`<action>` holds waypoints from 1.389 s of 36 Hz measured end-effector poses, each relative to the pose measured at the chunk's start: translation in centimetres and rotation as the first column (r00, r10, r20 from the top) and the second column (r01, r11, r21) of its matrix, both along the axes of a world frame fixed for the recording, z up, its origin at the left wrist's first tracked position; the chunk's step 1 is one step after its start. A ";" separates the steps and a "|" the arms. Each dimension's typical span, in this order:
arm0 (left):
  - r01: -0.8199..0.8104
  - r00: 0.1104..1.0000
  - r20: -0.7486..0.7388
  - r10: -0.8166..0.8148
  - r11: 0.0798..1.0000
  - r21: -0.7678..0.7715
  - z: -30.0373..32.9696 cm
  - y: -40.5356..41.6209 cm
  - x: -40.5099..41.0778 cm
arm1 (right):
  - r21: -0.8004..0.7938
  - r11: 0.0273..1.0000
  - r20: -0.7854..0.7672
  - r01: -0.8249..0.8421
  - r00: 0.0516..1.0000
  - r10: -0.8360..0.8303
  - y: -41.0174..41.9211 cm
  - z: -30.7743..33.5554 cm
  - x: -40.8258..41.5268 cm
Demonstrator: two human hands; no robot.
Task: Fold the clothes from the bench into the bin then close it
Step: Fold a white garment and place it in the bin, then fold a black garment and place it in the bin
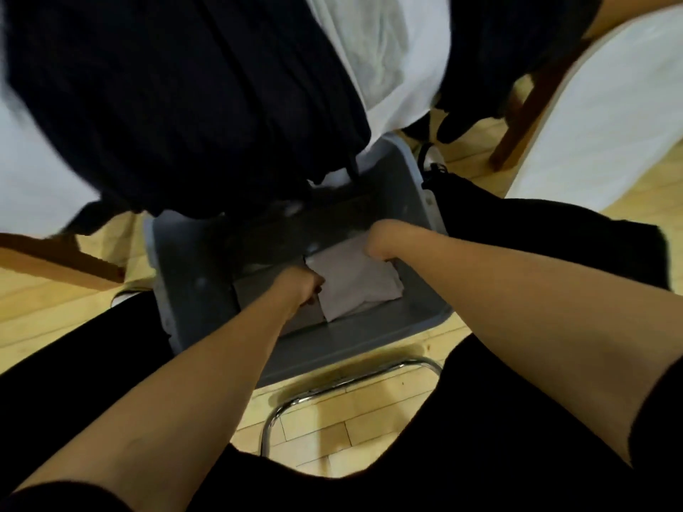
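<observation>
Your right hand [384,240] bends down into the grey bin [192,267], so its fingers are hidden. The left hand's [301,286] fingers curl out of sight. At twelve o'clock, blurred dark clothes [184,105] cover the bin's far rim.

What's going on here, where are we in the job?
A seated person has both hands down in the grey bin on the floor. The left hand and right hand are on a folded pale garment lying at the bottom. Dark and white clothes remain piled above the bin. No lid is on it yet.
</observation>
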State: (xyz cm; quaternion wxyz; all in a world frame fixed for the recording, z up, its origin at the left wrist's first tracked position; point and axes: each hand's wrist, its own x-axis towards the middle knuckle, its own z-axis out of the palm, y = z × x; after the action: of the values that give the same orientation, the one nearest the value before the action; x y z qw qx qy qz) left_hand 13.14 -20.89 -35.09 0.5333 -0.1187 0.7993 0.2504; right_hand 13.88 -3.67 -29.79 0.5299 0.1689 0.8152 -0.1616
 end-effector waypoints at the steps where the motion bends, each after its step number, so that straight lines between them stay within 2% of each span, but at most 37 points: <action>1: 0.007 1.000 -0.015 -0.007 1.000 0.014 1.4 0.1 0.1 | 0.018 1.000 -0.049 -0.007 0.999 0.008 0.1 1.0 0.2; 4: 0.020 0.997 -0.077 -0.014 0.997 0.077 5.4 0.5 0.3 | 0.028 0.998 -0.169 -0.055 0.984 0.059 0.8 4.6 0.8; 7: 0.067 0.969 -0.246 -0.023 0.983 0.168 9.1 0.7 0.6 | 0.046 0.999 -0.311 0.009 0.950 0.006 2.2 8.1 1.6; 11: 0.183 0.931 -0.354 -0.089 0.954 0.240 12.9 1.7 0.5 | 0.059 0.997 -0.409 0.058 0.912 -0.029 3.4 11.9 1.7; 13: 0.284 0.873 -0.467 -0.141 0.925 0.252 15.5 2.9 0.2 | 0.054 0.993 -0.598 0.105 0.800 -0.052 4.7 14.0 2.1; 15: 0.376 0.774 -0.610 -0.168 0.898 0.229 18.1 4.3 -0.4 | 0.008 0.980 -0.767 0.197 0.630 -0.120 6.4 15.8 2.4; 18: 0.455 0.635 -0.755 -0.163 0.869 0.195 21.2 6.8 -1.3 | -0.040 0.974 -0.887 0.221 0.442 -0.137 9.2 17.5 2.1; 20: 0.522 0.507 -0.844 -0.174 0.841 0.140 22.6 8.6 -2.2 | -0.029 0.974 -0.912 0.227 0.393 -0.118 11.1 18.3 1.7; 24: 0.624 0.255 -0.920 -0.297 0.777 -0.078 23.7 12.1 -4.1 | 0.062 0.964 -0.910 0.257 0.412 -0.051 14.3 18.4 0.2; 26: 0.635 0.183 -0.915 -0.359 0.754 -0.169 23.7 13.7 -4.7 | 0.080 0.956 -0.913 0.282 0.406 -0.043 15.6 18.1 -0.5; 29: 0.661 0.116 -0.903 -0.414 0.711 -0.241 23.3 16.1 -5.7 | 0.115 0.954 -0.905 0.276 0.424 -0.013 17.2 17.6 -1.5; 31: 0.659 0.061 -0.884 -0.464 0.684 -0.313 22.8 17.3 -6.3 | 0.151 0.957 -0.881 0.247 0.473 0.017 17.9 17.1 -2.0; 35: 0.639 0.049 -0.836 -0.547 0.660 -0.394 21.5 19.4 -7.6 | 0.228 0.959 -0.821 0.170 0.562 0.096 19.0 15.7 -2.2; 38: 0.592 -0.034 -0.807 -0.589 0.639 -0.491 20.6 20.2 -8.0 | 0.270 0.952 -0.821 0.146 0.552 0.149 19.7 15.0 -2.2; 41: 0.535 -0.109 -0.817 -0.566 0.659 -0.528 20.2 20.8 -8.3 | 0.253 0.957 -0.846 0.141 0.512 0.148 20.0 14.7 -2.1; 43: 0.532 -0.115 -0.837 -0.535 0.678 -0.507 20.3 21.1 -8.7 | 0.237 0.963 -0.854 0.127 0.500 0.145 20.3 14.7 -2.0; 45: 0.552 -0.086 -0.862 -0.500 0.696 -0.459 20.6 21.3 -9.2 | 0.282 0.954 -0.836 0.099 0.514 0.194 20.5 14.8 -1.9; 48: 0.582 -0.025 -0.891 -0.454 0.718 -0.382 21.0 21.4 -9.6 | 0.372 0.925 -0.798 0.078 0.535 0.277 20.2 15.0 -1.8; 50: 0.599 0.063 -0.913 -0.403 0.747 -0.288 21.2 21.3 -9.7 | 0.346 0.930 -0.809 0.122 0.542 0.230 20.1 15.2 -2.0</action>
State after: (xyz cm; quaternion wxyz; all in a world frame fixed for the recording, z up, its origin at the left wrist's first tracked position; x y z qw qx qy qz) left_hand 3.45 0.39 -13.91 0.0104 0.3826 0.9142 0.1335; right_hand 11.87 16.44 -14.58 0.0393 0.1399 0.9880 -0.0525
